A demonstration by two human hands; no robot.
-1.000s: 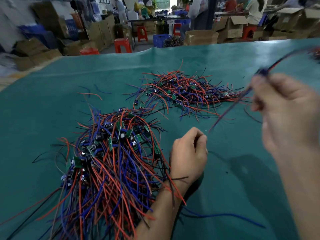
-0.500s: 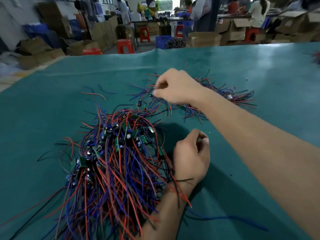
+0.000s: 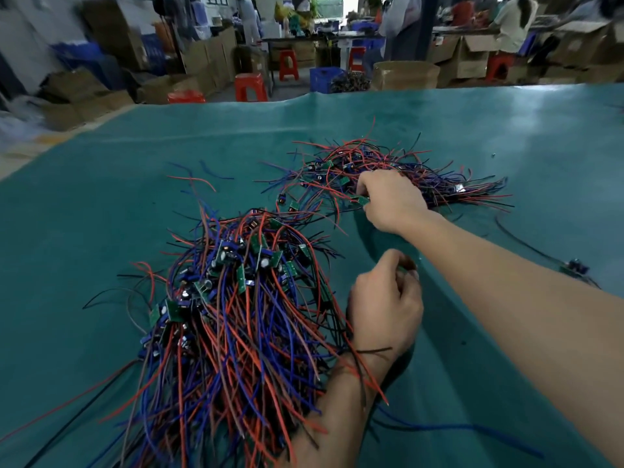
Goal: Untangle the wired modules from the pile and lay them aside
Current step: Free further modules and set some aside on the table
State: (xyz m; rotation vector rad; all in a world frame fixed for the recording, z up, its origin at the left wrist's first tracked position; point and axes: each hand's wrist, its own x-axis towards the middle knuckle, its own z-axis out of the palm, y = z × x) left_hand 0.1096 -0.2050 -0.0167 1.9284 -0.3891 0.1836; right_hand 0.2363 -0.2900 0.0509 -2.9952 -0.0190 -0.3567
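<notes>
We see the scene evenly and fairly brightly lit from overhead, with a pale sheen of glare across the far right of the teal table cover (image 3: pixel 506 123). Soft, dark shadows lie on the cover just under the right hand (image 3: pixel 391 201) and beneath the left hand (image 3: pixel 385 309). The wide lens bows the table's far edge and stretches the right forearm at the frame's corner. The background cardboard boxes (image 3: pixel 469 59) and red stools (image 3: pixel 251 86) are smeared and soft; the near wires at the bottom edge blur too.
</notes>
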